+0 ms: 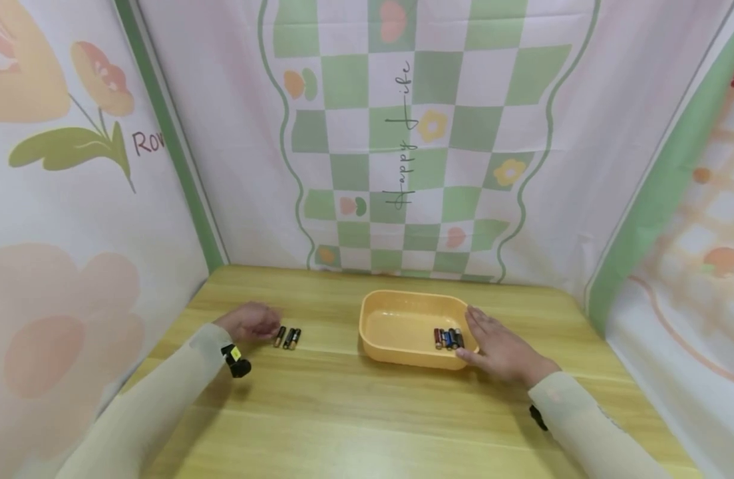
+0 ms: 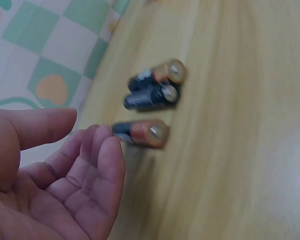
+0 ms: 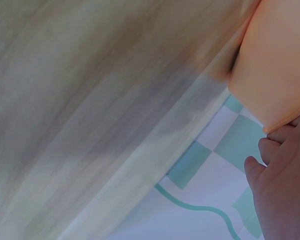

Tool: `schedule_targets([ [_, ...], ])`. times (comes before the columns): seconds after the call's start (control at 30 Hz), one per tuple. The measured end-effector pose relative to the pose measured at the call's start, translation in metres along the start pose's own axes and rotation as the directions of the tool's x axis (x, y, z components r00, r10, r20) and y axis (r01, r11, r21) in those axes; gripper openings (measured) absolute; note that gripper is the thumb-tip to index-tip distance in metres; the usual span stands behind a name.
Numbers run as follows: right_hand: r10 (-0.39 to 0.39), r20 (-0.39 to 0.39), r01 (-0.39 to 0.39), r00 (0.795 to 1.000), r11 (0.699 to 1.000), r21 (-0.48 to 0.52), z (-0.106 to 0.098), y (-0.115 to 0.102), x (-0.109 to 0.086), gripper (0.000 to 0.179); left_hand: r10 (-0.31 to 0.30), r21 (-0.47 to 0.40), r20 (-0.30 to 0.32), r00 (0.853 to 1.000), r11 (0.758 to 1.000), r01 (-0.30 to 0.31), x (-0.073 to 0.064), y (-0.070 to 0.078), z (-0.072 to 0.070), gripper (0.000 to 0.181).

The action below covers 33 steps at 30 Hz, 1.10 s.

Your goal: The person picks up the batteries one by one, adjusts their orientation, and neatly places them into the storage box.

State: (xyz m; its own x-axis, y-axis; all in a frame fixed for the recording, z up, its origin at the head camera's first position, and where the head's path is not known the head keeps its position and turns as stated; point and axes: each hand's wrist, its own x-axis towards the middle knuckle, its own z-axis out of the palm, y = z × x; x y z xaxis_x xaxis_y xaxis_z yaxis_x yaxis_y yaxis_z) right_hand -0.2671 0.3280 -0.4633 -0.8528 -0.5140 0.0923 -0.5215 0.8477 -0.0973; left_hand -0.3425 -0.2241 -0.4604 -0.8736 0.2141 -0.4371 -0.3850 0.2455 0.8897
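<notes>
Three small batteries [image 1: 289, 338] lie on the table left of the basin, dark with copper-coloured ends. My left hand [image 1: 255, 321] is just left of them, its fingers loosely bent and nothing held. In the left wrist view the fingertips of that hand [image 2: 75, 185] come close to the nearest battery [image 2: 142, 133]; whether they touch it I cannot tell. A yellow plastic basin [image 1: 396, 356] holds several batteries [image 1: 448, 338] side by side at its right end. My right hand [image 1: 498, 346] rests against the basin's right end with fairly straight fingers, thumb at the front corner.
The wooden table [image 1: 343, 419] reaches back to a curtain [image 1: 343, 140] with a green check print. Patterned cloth walls [image 1: 73, 219] stand on both sides. Each wrist carries a small black device [image 1: 237, 362].
</notes>
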Motion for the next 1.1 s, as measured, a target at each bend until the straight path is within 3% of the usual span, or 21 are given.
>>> schedule_targets([
  [0.2, 0.007, 0.0, -0.007, 1.0, 1.0, -0.002, -0.001, 0.001, 0.0, 0.089, -0.012, 0.096, -0.041, 0.999, 0.995, 0.016, 0.006, -0.008, 0.005, 0.01],
  [0.33, 0.0, -0.008, 0.0, 1.0, 1.0, 0.0, 0.0, -0.001, -0.001, 0.089, -0.007, 0.182, -0.104, 0.995, 0.983, 0.026, 0.001, -0.003, 0.012, 0.013],
  [0.67, -0.005, -0.009, 0.005, 1.0, 1.0, 0.004, 0.0, -0.003, -0.002, 0.088, 0.003, 0.363, -0.196, 0.981, 0.929, 0.07, -0.006, 0.004, 0.026, 0.009],
  [1.1, -0.005, -0.006, 0.005, 1.0, 1.0, 0.0, -0.002, -0.002, -0.001, 0.089, 0.045, 0.464, -0.211, 0.977, 0.884, 0.06, -0.001, 0.002, 0.024, 0.005],
])
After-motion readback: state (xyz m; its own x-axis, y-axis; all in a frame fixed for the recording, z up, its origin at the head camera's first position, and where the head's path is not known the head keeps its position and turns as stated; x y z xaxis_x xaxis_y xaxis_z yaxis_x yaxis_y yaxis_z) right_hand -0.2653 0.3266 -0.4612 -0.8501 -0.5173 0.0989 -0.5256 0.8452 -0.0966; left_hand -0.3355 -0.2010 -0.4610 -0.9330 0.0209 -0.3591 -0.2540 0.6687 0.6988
